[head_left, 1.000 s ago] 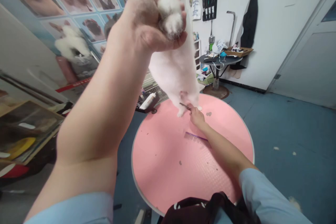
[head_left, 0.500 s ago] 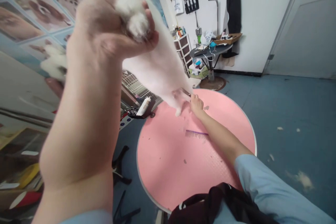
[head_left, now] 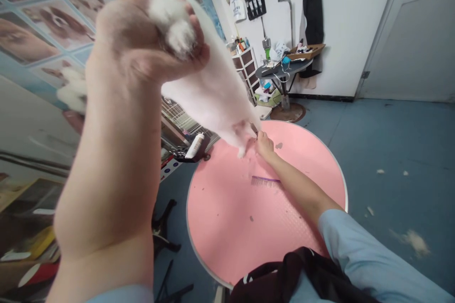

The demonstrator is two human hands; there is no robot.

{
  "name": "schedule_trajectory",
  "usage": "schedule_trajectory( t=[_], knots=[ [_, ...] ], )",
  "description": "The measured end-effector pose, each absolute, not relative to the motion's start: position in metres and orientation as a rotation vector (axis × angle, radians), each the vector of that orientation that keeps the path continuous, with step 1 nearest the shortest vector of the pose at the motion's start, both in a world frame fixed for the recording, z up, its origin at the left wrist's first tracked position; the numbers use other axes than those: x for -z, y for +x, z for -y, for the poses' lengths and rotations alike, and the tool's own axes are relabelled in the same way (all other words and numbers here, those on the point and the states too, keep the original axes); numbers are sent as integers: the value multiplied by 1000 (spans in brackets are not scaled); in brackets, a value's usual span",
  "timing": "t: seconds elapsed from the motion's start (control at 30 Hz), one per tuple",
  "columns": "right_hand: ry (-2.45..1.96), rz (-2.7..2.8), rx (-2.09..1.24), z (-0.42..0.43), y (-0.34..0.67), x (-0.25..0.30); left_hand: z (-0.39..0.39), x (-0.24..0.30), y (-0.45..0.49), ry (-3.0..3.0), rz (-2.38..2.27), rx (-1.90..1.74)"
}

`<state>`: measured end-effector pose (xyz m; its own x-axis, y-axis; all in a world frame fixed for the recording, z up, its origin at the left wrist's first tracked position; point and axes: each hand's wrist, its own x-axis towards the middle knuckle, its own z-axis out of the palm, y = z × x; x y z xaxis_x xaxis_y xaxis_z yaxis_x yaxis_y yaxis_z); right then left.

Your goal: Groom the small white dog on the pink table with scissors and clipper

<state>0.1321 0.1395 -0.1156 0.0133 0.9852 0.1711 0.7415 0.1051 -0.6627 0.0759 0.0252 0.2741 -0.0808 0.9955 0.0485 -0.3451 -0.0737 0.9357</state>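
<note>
My left hand, raised close to the camera, is closed around the white furry paws of a white dog. The dog is stretched upright, its pinkish underside towards me and a hind foot on the round pink table. Its head is hidden behind my hand. My right hand is closed on a slim dark tool, held against the dog's lower belly by the hind leg; its exact kind is too small to tell. Below lies a purple-backed comb, partly covered by my right forearm.
Tufts of hair lie on the table and the blue floor. A white bottle sits in a dark holder at the table's left edge, near a wire cage. Behind stand a cluttered dark table and a drawer unit.
The tool in my right hand has tilted and shifted slightly along the dog's lower belly. My left hand still holds the paws up; the view has moved a little.
</note>
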Motion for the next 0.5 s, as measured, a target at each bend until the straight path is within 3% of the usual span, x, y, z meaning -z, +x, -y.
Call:
schedule_trajectory(
  t=[0.27, 0.5],
  knots=[
    [-1330, 1289, -937, -141, 135, 113, -24, -270, 72, 969, -902, -1449],
    [-1413, 1560, -866, -90, 206, 126, -16, -242, 64, 1072, -819, -1396]
  ],
)
